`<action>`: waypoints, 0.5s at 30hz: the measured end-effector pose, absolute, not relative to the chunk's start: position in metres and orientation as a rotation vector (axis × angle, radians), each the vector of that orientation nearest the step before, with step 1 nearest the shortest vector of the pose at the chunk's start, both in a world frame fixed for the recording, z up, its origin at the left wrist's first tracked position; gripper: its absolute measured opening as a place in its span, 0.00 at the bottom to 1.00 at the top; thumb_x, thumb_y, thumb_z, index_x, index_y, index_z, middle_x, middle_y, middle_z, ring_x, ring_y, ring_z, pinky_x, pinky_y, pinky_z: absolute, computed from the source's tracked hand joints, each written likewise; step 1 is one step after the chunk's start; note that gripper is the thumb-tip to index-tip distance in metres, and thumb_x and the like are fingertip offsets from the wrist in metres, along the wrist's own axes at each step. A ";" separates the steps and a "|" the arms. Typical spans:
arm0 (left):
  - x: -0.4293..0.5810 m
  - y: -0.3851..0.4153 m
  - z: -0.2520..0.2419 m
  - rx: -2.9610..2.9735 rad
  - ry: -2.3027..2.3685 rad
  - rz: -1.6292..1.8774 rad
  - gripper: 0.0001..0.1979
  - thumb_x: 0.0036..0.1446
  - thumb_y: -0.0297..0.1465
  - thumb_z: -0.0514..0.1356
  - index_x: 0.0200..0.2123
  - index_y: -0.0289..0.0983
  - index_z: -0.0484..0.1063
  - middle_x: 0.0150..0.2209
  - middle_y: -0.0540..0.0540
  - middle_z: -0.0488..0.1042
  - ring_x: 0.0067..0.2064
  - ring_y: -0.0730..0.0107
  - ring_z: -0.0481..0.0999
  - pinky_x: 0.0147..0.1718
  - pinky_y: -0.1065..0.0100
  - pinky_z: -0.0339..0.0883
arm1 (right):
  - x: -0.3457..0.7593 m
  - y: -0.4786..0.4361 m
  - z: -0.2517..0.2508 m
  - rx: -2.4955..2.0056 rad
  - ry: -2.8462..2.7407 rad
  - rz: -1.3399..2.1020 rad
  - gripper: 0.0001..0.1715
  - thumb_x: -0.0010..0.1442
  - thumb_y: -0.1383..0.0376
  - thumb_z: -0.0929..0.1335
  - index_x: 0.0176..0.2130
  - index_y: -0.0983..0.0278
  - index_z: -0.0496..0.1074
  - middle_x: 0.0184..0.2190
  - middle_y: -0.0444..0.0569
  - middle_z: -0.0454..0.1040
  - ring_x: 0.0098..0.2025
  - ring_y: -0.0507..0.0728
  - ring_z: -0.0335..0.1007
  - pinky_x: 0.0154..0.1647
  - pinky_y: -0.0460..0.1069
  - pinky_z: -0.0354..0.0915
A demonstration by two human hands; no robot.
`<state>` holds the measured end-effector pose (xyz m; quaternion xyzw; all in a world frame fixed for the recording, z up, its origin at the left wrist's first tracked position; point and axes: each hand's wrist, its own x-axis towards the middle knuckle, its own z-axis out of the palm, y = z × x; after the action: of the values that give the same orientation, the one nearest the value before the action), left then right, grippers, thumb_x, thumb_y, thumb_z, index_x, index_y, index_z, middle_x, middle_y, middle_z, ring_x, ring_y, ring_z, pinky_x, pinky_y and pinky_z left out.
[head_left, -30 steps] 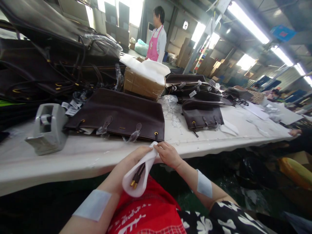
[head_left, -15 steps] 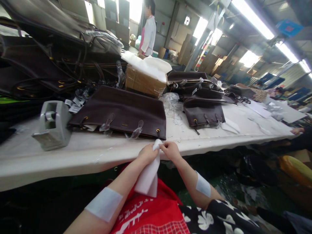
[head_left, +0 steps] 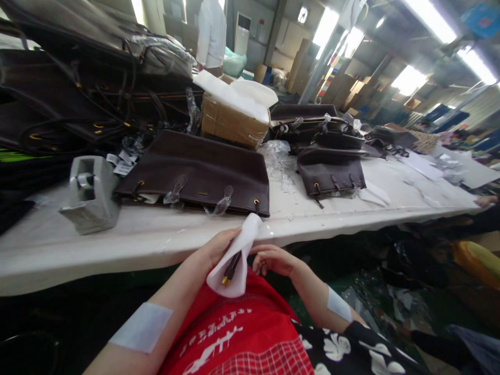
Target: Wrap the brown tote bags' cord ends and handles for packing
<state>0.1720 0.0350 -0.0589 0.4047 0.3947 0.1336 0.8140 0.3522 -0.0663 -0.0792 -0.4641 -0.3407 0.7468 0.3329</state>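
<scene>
Between my hands is a white foam sheet (head_left: 249, 237), rolled into a loose cone around a dark strap with gold metal ends (head_left: 230, 270), which shows in its lower opening. My left hand (head_left: 223, 245) grips the roll from the left, its fingertips hidden behind the foam. On the right side, my right hand (head_left: 273, 259) has its fingers bent, with the foremost ones at the foam's edge. Just beyond the roll, a dark brown leather bag (head_left: 199, 172) lies flat on the white-covered table (head_left: 156, 237), clear plastic wrapped around its handle tabs.
A grey tape dispenser (head_left: 91, 195) stands left of the bag. More brown bags are piled at far left (head_left: 58, 94), and a smaller bag (head_left: 332, 172) lies to the right. Behind sits a cardboard box (head_left: 234, 120) topped with white foam. A person in white (head_left: 211, 36) stands beyond.
The foam roll has tilted and opened toward me, exposing the strap and its gold ends. My right hand has dropped from the roll's top to its side.
</scene>
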 end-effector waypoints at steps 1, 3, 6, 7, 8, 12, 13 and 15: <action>0.164 0.034 -0.057 0.802 0.831 0.293 0.18 0.59 0.39 0.52 0.41 0.31 0.74 0.25 0.44 0.77 0.23 0.68 0.72 0.25 0.67 0.70 | 0.346 -0.070 -0.080 -1.127 -0.846 1.979 0.32 0.49 0.53 0.73 0.49 0.68 0.71 0.30 0.51 0.78 0.30 0.54 0.75 0.25 0.43 0.63; 0.145 0.030 -0.057 0.716 0.831 0.353 0.16 0.58 0.35 0.53 0.43 0.32 0.74 0.29 0.44 0.78 0.25 0.69 0.74 0.28 0.68 0.71 | 0.330 -0.071 -0.084 -1.085 -0.738 1.937 0.30 0.48 0.57 0.75 0.47 0.69 0.71 0.29 0.50 0.78 0.28 0.52 0.74 0.26 0.42 0.64; 0.111 0.019 -0.064 0.628 0.855 0.482 0.17 0.54 0.32 0.57 0.46 0.33 0.72 0.38 0.43 0.80 0.36 0.65 0.78 0.39 0.65 0.73 | 0.308 -0.064 -0.091 -1.132 -0.561 1.850 0.23 0.47 0.59 0.76 0.40 0.68 0.72 0.26 0.47 0.76 0.24 0.49 0.71 0.25 0.42 0.63; 0.100 0.013 -0.067 0.609 0.878 0.538 0.18 0.54 0.32 0.57 0.47 0.32 0.72 0.41 0.42 0.79 0.40 0.63 0.79 0.43 0.64 0.72 | 0.301 -0.060 -0.093 -1.144 -0.509 1.836 0.22 0.47 0.59 0.76 0.39 0.68 0.72 0.25 0.46 0.76 0.24 0.49 0.70 0.25 0.42 0.63; 0.089 0.007 -0.070 0.610 0.915 0.605 0.19 0.54 0.33 0.57 0.48 0.32 0.71 0.43 0.41 0.79 0.43 0.61 0.78 0.46 0.63 0.71 | 0.296 -0.057 -0.095 -1.154 -0.463 1.831 0.21 0.47 0.60 0.76 0.38 0.67 0.72 0.26 0.45 0.76 0.24 0.49 0.70 0.25 0.43 0.63; 0.060 -0.024 -0.072 0.980 1.228 0.956 0.17 0.57 0.39 0.54 0.44 0.34 0.69 0.45 0.40 0.76 0.47 0.60 0.76 0.48 0.61 0.70 | 0.283 -0.049 -0.099 -1.159 -0.367 1.860 0.20 0.49 0.60 0.76 0.39 0.66 0.71 0.33 0.49 0.77 0.27 0.51 0.73 0.25 0.43 0.65; 0.058 -0.031 -0.070 1.119 1.312 1.006 0.16 0.57 0.39 0.54 0.44 0.35 0.68 0.44 0.41 0.76 0.46 0.60 0.76 0.46 0.61 0.71 | 0.280 -0.049 -0.099 -1.145 -0.356 1.864 0.20 0.49 0.60 0.76 0.39 0.66 0.70 0.33 0.49 0.77 0.27 0.51 0.74 0.25 0.43 0.65; 0.058 -0.043 -0.064 1.369 1.466 1.112 0.17 0.57 0.39 0.56 0.46 0.35 0.65 0.44 0.39 0.75 0.44 0.61 0.77 0.45 0.62 0.72 | 0.276 -0.048 -0.102 -1.103 -0.326 1.857 0.19 0.50 0.60 0.75 0.38 0.66 0.70 0.31 0.48 0.77 0.28 0.51 0.73 0.25 0.42 0.64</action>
<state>0.0577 -0.0428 -0.0643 0.5442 0.5826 0.4418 0.4115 0.2756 -0.0476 -0.1017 -0.4483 -0.1325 0.7547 0.4603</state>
